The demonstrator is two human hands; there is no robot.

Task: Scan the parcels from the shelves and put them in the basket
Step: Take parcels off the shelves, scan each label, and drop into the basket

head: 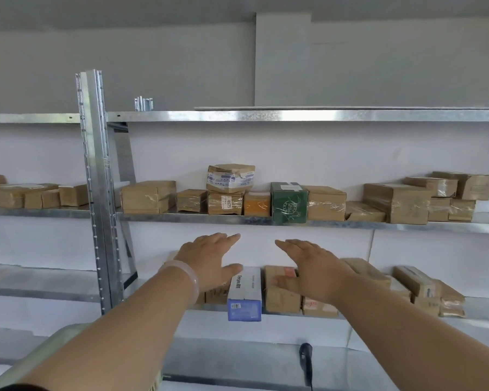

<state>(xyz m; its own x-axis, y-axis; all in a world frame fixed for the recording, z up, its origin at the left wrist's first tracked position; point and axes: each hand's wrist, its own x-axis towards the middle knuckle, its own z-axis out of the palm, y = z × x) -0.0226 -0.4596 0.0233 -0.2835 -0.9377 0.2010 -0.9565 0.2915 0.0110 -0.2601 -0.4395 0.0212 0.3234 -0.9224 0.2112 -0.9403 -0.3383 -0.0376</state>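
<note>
Metal shelves [181,217], taped brown parcels [148,196], white-blue box [244,294], left hand [209,261], right hand [316,269], fingers [231,237] straight, empty.

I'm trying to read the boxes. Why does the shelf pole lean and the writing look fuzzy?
Head view: the wide-angle lens distorts, so the metal upright leans and the shelf beams slant; soft blur smears small print, though big lettering on the blue-and-white box shows; tape on the green box glints; lighting is even, shadows faint.
</note>
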